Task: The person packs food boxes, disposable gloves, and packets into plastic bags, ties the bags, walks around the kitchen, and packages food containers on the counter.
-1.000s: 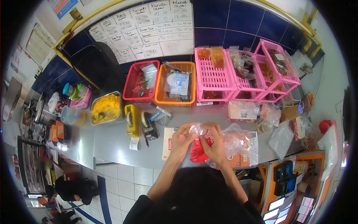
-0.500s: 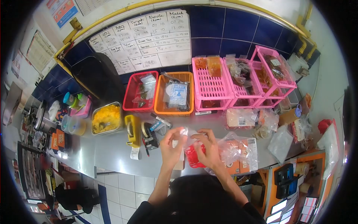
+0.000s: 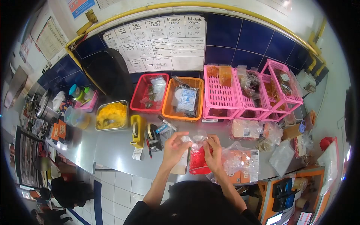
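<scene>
A clear plastic bag with bright red contents (image 3: 197, 161) hangs upright over the near edge of the counter. My left hand (image 3: 174, 149) pinches the gathered clear top of the bag between thumb and fingers. On the other side, my right hand (image 3: 214, 154) grips the bag's upper right edge, its thumb against the plastic. Under and right of that hand lies an orange box in clear plastic wrapping (image 3: 240, 165). A flat light-brown piece (image 3: 179, 168) lies on the counter below my left hand, partly covered.
A yellow tape dispenser (image 3: 138, 131) and a black one (image 3: 153, 137) stand left of my hands. Further back are a metal tray of yellow food (image 3: 128, 112), a red basket (image 3: 135, 107), an orange basket (image 3: 168, 114) and pink racks (image 3: 221, 93). A person (image 3: 69, 191) is at lower left.
My hands have come closer together at the bag's top, which is now gathered. The red contents show more fully below them. The whole view has shifted slightly right and down.
</scene>
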Tool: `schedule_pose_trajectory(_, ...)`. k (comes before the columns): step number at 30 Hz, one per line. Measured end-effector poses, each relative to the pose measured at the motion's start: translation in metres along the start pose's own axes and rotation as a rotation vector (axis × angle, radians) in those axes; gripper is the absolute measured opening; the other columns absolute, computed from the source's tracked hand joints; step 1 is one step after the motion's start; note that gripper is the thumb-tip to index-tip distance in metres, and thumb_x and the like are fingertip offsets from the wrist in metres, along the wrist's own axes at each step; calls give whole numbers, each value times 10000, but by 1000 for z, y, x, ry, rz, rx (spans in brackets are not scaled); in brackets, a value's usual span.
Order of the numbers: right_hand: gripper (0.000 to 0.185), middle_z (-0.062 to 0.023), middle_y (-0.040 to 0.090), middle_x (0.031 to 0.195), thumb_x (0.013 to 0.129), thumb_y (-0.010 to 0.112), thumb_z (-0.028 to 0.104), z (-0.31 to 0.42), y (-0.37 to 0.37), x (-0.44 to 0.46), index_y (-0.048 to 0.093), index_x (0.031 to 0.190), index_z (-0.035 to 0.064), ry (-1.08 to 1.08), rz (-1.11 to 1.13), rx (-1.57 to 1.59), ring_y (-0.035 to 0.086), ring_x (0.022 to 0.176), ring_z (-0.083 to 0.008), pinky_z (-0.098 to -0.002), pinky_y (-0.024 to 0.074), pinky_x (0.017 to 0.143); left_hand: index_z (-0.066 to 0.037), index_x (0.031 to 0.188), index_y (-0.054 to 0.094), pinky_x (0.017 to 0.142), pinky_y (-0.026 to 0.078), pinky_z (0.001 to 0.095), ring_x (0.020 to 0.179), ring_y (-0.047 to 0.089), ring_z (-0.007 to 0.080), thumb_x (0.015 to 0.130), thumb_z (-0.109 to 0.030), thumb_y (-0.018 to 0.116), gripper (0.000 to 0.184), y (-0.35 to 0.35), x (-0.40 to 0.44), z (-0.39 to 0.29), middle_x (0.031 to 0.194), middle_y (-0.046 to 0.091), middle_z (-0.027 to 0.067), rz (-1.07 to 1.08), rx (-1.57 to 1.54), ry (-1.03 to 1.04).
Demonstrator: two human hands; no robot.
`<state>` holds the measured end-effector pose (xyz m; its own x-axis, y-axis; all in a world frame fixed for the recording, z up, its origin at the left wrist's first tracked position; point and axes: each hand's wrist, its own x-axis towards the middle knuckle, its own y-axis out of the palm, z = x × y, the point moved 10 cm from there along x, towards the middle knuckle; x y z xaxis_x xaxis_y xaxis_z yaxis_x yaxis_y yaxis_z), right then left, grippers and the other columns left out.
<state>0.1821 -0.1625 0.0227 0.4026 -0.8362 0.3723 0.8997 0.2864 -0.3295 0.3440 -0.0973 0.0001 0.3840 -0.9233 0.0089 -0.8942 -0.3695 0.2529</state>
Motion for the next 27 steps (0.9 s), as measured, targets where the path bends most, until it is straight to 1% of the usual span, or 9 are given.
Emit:
schedule_pose_trajectory(3,51,-168,597,1063,859,613,11,-9,-2,1,618,892,-28,100,-22,13,589,944,-334,-405,473,831,-13,1208,603,809,491,236,913,584,60,842,39,707,384,-2,2,-8,1025,622,-2,-51,7,51)
schedule_pose_trajectory(5,69,-155,602,1050,831,659,50,10,-2,3,618,859,2,-40,-49,-111,589,939,-339,-410,476,819,-16,1205,609,801,487,232,894,575,52,843,30,708,378,-5,1,-10,1022,626,-7,-70,-2,71)
schedule_pose_trajectory(11,146,-119,604,1020,758,745,87,3,20,1,627,835,52,-88,4,-224,590,913,-318,-426,479,789,-35,1126,649,794,483,246,850,570,79,850,-29,706,281,11,-3,-25,994,663,21,-9,240,44)
schedule_pose_trajectory(13,151,-123,598,1004,743,744,65,12,20,1,621,829,47,-116,26,-271,590,905,-319,-422,480,779,-3,1065,649,784,450,239,846,550,91,858,-2,700,214,24,-7,-56,894,620,35,23,546,281)
schedule_pose_trajectory(15,159,-126,592,988,728,743,42,19,25,6,616,824,41,-172,54,-294,589,898,-319,-418,481,768,-12,1021,660,761,471,265,833,586,132,865,-37,688,161,25,-11,-73,900,640,62,-9,485,323)
schedule_pose_trajectory(17,152,-136,578,962,722,694,-15,-1,25,10,606,837,30,-40,76,-150,584,881,-334,-411,477,756,-18,974,668,737,498,293,828,628,171,878,-75,671,112,28,-16,-97,911,656,89,-9,420,388)
schedule_pose_trajectory(21,280,-190,550,954,741,580,-75,33,24,19,576,1012,-3,-83,106,-24,569,876,-383,-433,464,769,-8,1029,632,759,513,291,861,641,148,921,-124,630,158,32,-11,-121,966,637,93,-37,245,369)
schedule_pose_trajectory(23,432,-197,567,1126,809,576,-64,40,31,7,521,1235,-23,-130,220,-112,569,1065,-354,-461,466,895,-14,1066,602,746,506,282,864,628,127,947,-130,588,167,23,-3,-120,985,629,83,-87,229,434)
schedule_pose_trajectory(27,428,-195,561,1156,810,605,-25,18,47,-25,529,1231,-24,-79,445,-125,573,1054,-341,-445,474,888,-31,1036,576,650,441,252,776,555,88,964,-122,545,120,36,-5,-100,941,598,33,-108,166,519)
